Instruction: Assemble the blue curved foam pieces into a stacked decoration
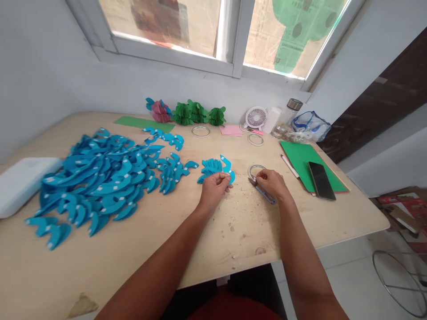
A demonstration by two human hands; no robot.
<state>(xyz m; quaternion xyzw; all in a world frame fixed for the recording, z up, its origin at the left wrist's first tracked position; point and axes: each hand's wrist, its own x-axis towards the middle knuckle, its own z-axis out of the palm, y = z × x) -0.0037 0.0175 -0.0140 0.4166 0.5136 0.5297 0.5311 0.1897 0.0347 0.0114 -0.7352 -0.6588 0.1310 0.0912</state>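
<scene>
My left hand [216,186] is closed in a pinch at the edge of a curved blue paper piece [232,178] with small white patches. Just left of it stands a folded, layered stack of blue paper [211,166]. My right hand [271,182] has its fingers pressed together at the near edge of a narrow white tape roll [252,169]. Partly under that hand lies a small cutting tool [267,195] with blue-grey handles and dark jaws. The fingertips of both hands are partly hidden.
A big heap of blue paper pieces [100,173] covers the table's left side, beside a white box [26,182]. Green paper ornaments [198,112], a small fan [255,118] and a glass bottle [288,118] line the wall. A phone [321,180] rests on green sheets [300,155] at right.
</scene>
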